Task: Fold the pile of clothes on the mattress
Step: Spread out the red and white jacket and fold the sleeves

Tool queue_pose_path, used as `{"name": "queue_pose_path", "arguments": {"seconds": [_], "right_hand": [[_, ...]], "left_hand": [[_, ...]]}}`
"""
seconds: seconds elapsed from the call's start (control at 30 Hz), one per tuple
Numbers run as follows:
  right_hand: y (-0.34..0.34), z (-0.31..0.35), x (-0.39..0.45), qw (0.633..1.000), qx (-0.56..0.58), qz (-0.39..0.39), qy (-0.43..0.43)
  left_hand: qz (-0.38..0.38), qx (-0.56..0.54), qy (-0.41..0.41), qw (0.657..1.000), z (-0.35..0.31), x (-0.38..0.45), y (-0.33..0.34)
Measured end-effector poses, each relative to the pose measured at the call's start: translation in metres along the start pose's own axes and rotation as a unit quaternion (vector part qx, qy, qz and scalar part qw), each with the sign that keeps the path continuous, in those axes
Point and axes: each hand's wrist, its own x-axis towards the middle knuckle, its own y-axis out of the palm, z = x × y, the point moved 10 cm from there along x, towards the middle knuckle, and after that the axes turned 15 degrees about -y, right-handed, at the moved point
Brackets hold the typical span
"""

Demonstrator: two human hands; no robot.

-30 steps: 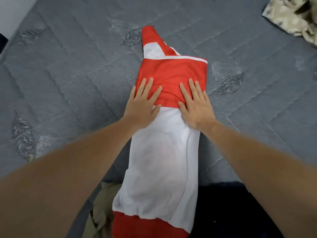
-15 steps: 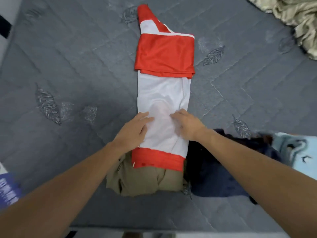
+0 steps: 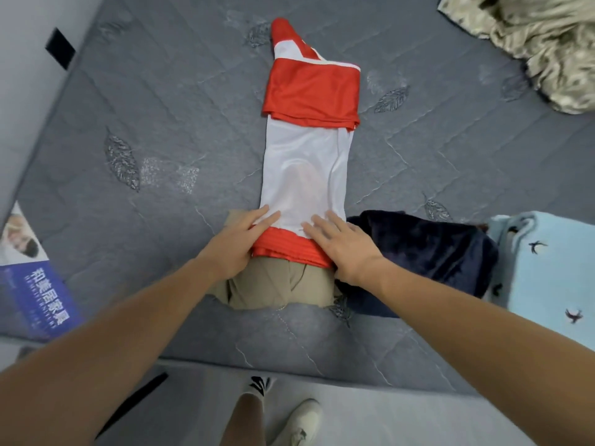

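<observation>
A red and white shirt (image 3: 306,162) lies as a long narrow strip down the middle of the grey mattress (image 3: 154,123), sleeves folded in, with a red band at each end. Its near red hem overlaps a folded khaki garment (image 3: 277,288). My left hand (image 3: 236,243) rests flat on the hem's left side, fingers straight. My right hand (image 3: 341,246) lies flat on the hem's right side, fingers spread. Neither hand pinches the cloth.
A folded dark navy garment (image 3: 425,252) lies right of the khaki one, and a light blue bird-print garment (image 3: 547,262) lies further right. A crumpled beige-patterned cloth (image 3: 541,43) sits at the far right. A blue label (image 3: 35,291) marks the mattress's left edge. My feet stand on the floor below.
Both hands slid down the shirt from the upper red part to the near hem. The view has pulled back, showing the mattress's near edge and the floor.
</observation>
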Motion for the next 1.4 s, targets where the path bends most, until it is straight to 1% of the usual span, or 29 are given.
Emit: {"name": "queue_pose_path", "arguments": {"seconds": [0.17,0.27,0.33,0.4,0.5,0.53,0.6,0.67,0.77,0.83,0.93,1.0,1.07,1.2,1.3,1.4], "right_hand": [[0.013,0.005,0.005,0.997,-0.021,-0.073,-0.002],[0.006,0.003,0.004,0.992,-0.002,-0.124,-0.013],[0.004,0.003,0.001,0.988,0.016,-0.153,-0.013],[0.001,0.002,-0.002,0.987,0.023,-0.160,-0.009],[0.002,0.003,-0.001,0.990,0.020,-0.142,-0.009],[0.003,0.004,0.000,0.991,0.017,-0.134,-0.004],[0.005,0.004,0.004,0.991,0.008,-0.133,0.004],[0.005,0.002,0.007,0.988,0.008,-0.155,0.008],[0.003,-0.006,0.011,0.981,0.039,-0.188,0.027],[-0.008,-0.012,0.011,0.976,0.054,-0.205,0.048],[-0.044,-0.021,0.003,0.966,0.083,-0.235,0.065],[-0.070,-0.040,-0.004,0.948,0.154,-0.263,0.093],[-0.089,-0.066,-0.004,0.926,0.212,-0.287,0.123],[-0.110,-0.117,0.016,0.910,0.224,-0.311,0.160],[-0.113,-0.152,0.043,0.902,0.225,-0.319,0.183],[-0.102,-0.181,0.074,0.897,0.240,-0.311,0.203]], "left_hand": [[-0.055,0.036,0.030,0.997,-0.006,0.000,0.001],[-0.090,0.064,0.054,0.992,-0.003,-0.001,0.005],[-0.094,0.066,0.054,0.992,-0.001,-0.003,0.007],[-0.087,0.073,0.061,0.992,-0.001,-0.004,0.007],[-0.062,0.093,0.060,0.992,0.000,-0.001,0.007],[-0.067,0.099,0.059,0.991,-0.001,0.001,0.005],[-0.101,0.111,0.070,0.986,-0.009,0.005,-0.002],[-0.135,0.108,0.095,0.980,-0.014,0.007,-0.005],[-0.134,0.074,0.099,0.983,-0.010,0.011,-0.011],[-0.125,0.028,0.085,0.988,-0.007,0.011,-0.022],[-0.108,-0.047,0.063,0.991,-0.007,0.016,-0.047],[-0.092,-0.132,0.036,0.986,-0.013,0.027,-0.070],[-0.079,-0.223,-0.019,0.971,-0.012,0.046,-0.090],[-0.040,-0.369,-0.102,0.923,-0.007,0.097,-0.104],[-0.064,-0.354,-0.178,0.916,0.011,0.143,-0.108],[-0.062,-0.318,-0.241,0.915,0.028,0.186,-0.097]]}}
